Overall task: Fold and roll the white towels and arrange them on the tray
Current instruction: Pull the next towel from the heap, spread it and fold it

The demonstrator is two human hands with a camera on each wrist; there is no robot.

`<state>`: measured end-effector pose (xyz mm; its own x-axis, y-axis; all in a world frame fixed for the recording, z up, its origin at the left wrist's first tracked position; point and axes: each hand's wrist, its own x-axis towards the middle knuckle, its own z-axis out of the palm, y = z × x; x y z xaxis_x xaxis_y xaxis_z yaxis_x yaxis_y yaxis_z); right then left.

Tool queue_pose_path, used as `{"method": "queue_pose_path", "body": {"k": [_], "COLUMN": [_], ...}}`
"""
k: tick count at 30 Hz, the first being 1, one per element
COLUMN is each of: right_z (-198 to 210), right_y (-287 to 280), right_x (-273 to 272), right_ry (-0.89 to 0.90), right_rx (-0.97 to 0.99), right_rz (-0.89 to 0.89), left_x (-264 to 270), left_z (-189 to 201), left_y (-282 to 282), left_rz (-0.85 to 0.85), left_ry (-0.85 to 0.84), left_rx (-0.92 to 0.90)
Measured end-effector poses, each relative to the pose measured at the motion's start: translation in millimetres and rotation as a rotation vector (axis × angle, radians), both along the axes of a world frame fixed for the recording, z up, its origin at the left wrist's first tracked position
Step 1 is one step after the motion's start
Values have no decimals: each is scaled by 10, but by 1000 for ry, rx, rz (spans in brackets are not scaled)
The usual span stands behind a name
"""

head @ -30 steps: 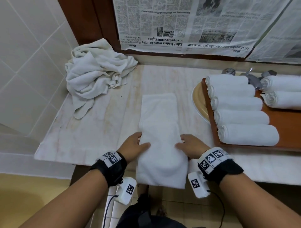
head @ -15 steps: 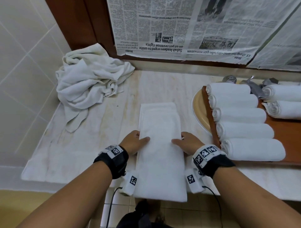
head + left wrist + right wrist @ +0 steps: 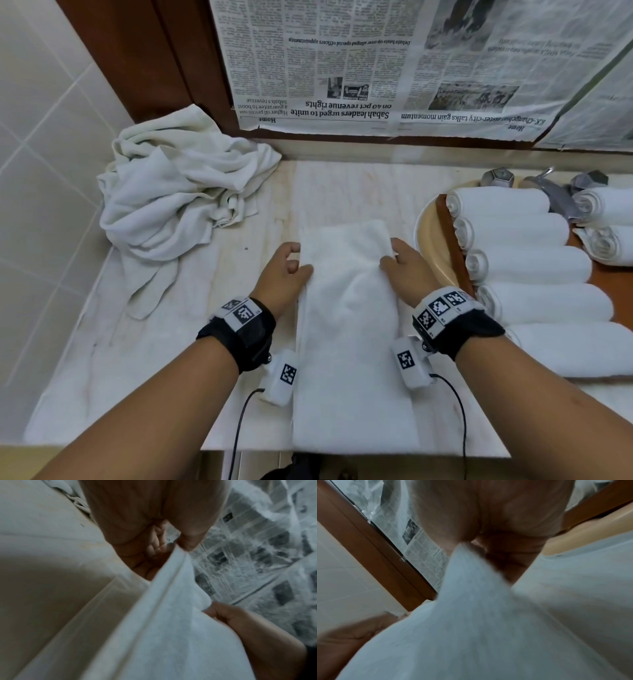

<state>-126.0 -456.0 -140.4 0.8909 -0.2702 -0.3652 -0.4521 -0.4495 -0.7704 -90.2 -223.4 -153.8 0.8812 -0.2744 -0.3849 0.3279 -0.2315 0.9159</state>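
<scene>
Upside-down newspaper sheets (image 3: 394, 68) cover the far wall ahead of me. A brown wooden frame (image 3: 144, 58) stands at the far left, white wall tiles (image 3: 44, 144) beside it. Metal tap fittings (image 3: 548, 186) sit far right.
</scene>
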Motion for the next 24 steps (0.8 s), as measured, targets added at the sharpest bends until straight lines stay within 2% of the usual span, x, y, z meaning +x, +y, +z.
{"method": "queue_pose_path", "body": {"k": [3,5,12,15,18,21,22,24], "right_z": [-174,-255,-301,-246,-132,3,22,9], "right_y": [23,29,-36,7,101,289,359,465], "right_x": [33,49,125,122,-9,-330,-471,-783], "right_ry": [187,227,246,241,140,5,1,75], "right_rx": [-166,-213,-226,-281,-464,-545,-527,-496], "right_rz": [106,117,142,87,70,254,344,522], "left_x": [86,124,157,164,50,-297,-443,-759], "left_z": [-136,-224,-312,-273,-143,57,109,148], "left_y": [55,95,77,48,59,62,58,71], "left_rz": [-125,-121,-112,-163,-235,-311,-367,-550], "left_ry": [41,77,27,-44,-154,-397,-449,-436], "left_rx": [185,237,336,494,692,803,761,635]}}
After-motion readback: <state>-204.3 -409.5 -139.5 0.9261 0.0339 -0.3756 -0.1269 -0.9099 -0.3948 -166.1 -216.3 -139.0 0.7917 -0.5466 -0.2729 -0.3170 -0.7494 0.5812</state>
